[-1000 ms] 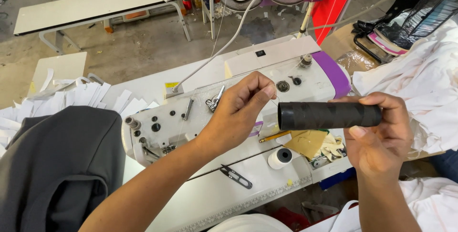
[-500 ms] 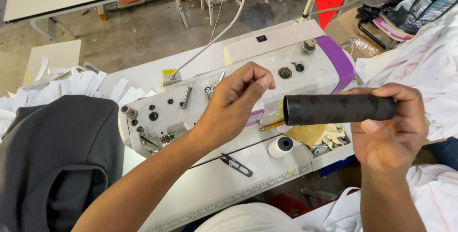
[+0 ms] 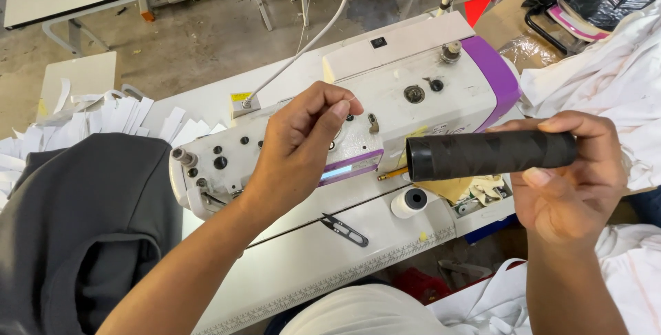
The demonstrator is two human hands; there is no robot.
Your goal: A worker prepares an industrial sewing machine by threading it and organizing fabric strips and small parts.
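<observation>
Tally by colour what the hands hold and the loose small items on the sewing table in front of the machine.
Black: 2, the tube in the right hand and the snips on the table.
White: 1, the spool.
Left hand: pinched above the machine; whether it holds thread is too fine to tell.
Total: 3

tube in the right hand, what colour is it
Black tube, plain, shown in the head view.
</observation>
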